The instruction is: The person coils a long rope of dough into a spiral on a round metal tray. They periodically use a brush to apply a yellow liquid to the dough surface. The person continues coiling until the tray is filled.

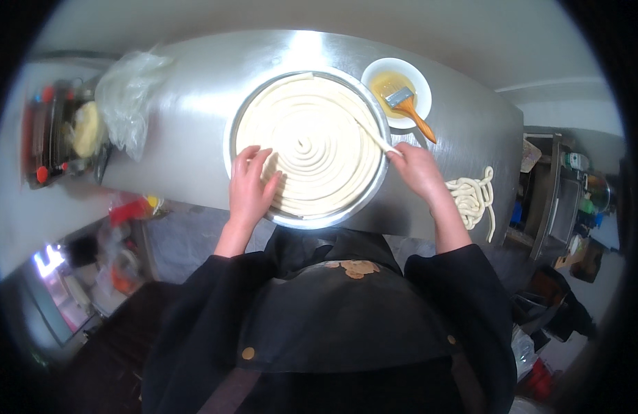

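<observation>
A round metal pan [385, 178] holds a flat spiral of pale dough rope [311, 145] that covers its bottom out to the wall. My right hand [413, 165] pinches a free stretch of the rope at the pan's right rim; this stretch slants up and left onto the coils. On the left side of the pan, my left hand [250, 182] rests over the outer coils with its fingers apart, holding nothing. Whether its fingertips touch the dough is hard to tell. A loose heap of dough rope [469, 202] lies right of my right forearm.
Behind my right hand stands a white bowl [426, 85] of yellowish liquid, a wooden-handled brush [409, 108] leaning in it. A clear plastic bag [130, 98] sits on the steel table [189, 139] at left. Shelving [546, 191] stands beyond the table's right end.
</observation>
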Demonstrator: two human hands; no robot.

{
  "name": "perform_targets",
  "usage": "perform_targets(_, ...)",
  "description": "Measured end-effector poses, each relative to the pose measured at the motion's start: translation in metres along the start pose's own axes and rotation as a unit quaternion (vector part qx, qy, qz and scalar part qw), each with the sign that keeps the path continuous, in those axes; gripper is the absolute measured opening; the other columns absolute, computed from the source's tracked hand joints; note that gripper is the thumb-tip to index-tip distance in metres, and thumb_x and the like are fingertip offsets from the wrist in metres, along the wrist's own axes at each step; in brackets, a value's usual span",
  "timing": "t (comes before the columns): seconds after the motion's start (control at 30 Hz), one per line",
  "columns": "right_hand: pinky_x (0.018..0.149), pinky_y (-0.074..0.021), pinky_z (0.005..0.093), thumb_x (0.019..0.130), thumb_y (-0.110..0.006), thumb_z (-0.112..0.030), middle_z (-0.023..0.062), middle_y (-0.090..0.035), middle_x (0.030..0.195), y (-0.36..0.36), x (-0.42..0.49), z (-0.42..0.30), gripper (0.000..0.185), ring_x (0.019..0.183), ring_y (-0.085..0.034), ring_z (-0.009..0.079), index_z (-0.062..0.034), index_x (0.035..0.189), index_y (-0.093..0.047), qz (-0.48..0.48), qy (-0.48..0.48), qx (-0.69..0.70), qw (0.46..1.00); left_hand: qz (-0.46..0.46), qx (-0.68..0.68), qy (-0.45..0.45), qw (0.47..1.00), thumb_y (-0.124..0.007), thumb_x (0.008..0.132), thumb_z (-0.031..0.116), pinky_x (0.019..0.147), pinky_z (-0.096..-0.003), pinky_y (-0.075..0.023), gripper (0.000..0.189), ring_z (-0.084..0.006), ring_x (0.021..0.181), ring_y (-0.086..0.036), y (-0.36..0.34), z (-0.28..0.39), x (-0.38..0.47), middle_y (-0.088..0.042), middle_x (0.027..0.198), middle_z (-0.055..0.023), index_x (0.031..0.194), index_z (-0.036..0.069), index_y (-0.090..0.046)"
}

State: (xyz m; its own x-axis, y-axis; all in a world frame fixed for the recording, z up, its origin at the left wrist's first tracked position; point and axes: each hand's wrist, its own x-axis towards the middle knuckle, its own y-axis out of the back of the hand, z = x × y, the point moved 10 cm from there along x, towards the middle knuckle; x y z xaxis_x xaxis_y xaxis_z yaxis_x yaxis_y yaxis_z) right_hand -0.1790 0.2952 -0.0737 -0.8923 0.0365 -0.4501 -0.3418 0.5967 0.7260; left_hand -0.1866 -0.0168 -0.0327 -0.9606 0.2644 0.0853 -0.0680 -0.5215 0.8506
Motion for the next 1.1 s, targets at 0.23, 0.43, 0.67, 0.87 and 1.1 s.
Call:
perform_targets(0.23,0.081,-0.0492,0.0472,0.092,-0.055,-0.023,0.0237,-0.066,0.094,0.006,-0.017,-0.021,0.027,0.091,-0.062,0.0415,0.0007,0.099,-0.064,0.076,0.077,0.114,0.988,-0.109,-0.088,-0.283,0.949,-0.064,0.081,0.004,0.105,-0.0445,-0.0411,0.06,-0.0351,0.125,-0.049,-0.059,0.169,0.034,-0.051,0.133,-0.0162,0.138,0.011,-0.045)
perform_targets(0.43,0.08,-0.0496,0.0474,0.089,-0.052,-0.019,0.0214,-0.067,0.095,0.015,-0.008,0.002,0.023,0.09,-0.064,0.0386,-0.0019,0.096,-0.065,0.036,0.068,0.168,0.983,-0.284,-0.015,-0.253,0.925,-0.056,0.09,0.015,0.093,-0.0425,-0.0445,0.054,-0.0301,0.1,-0.061,-0.136,0.204,0.084,-0.065,0.102,-0.0124,0.142,0.019,-0.041)
perform_targets(0.67,0.075,-0.0496,0.0383,0.094,-0.057,-0.032,0.0118,-0.066,0.086,0.034,-0.046,0.071,0.027,0.08,-0.064,0.0272,-0.0081,0.104,-0.065,0.019,0.088,0.112,0.99,-0.266,-0.041,-0.373,0.888,-0.06,0.089,0.039,0.075,-0.0398,-0.0466,0.031,-0.0261,0.07,-0.058,-0.134,0.202,0.101,-0.061,0.069,-0.0098,0.086,0.01,-0.068)
perform_targets(0.87,0.068,-0.0457,0.0331,0.093,-0.061,-0.025,0.0075,-0.062,0.077,0.105,-0.108,0.176,0.023,0.072,-0.058,0.018,-0.003,0.099,-0.065,0.072,0.001,0.111,0.991,-0.265,-0.05,-0.302,0.914,-0.063,0.089,0.034,0.067,-0.0392,-0.0455,0.028,-0.0303,0.066,-0.057,-0.128,0.18,0.145,-0.061,0.07,-0.0126,0.086,0.006,-0.065)
perform_targets(1.1,0.065,-0.0464,0.0332,0.094,-0.059,-0.026,0.0106,-0.062,0.074,0.128,-0.173,0.16,0.027,0.069,-0.057,0.0176,-0.0004,0.097,-0.065,0.074,0.012,0.174,0.982,-0.29,0.02,-0.263,0.92,-0.065,0.088,0.02,0.081,-0.0424,-0.0457,0.02,-0.0322,0.091,-0.058,-0.156,0.184,0.146,-0.062,0.094,-0.0155,0.103,0.006,-0.065)
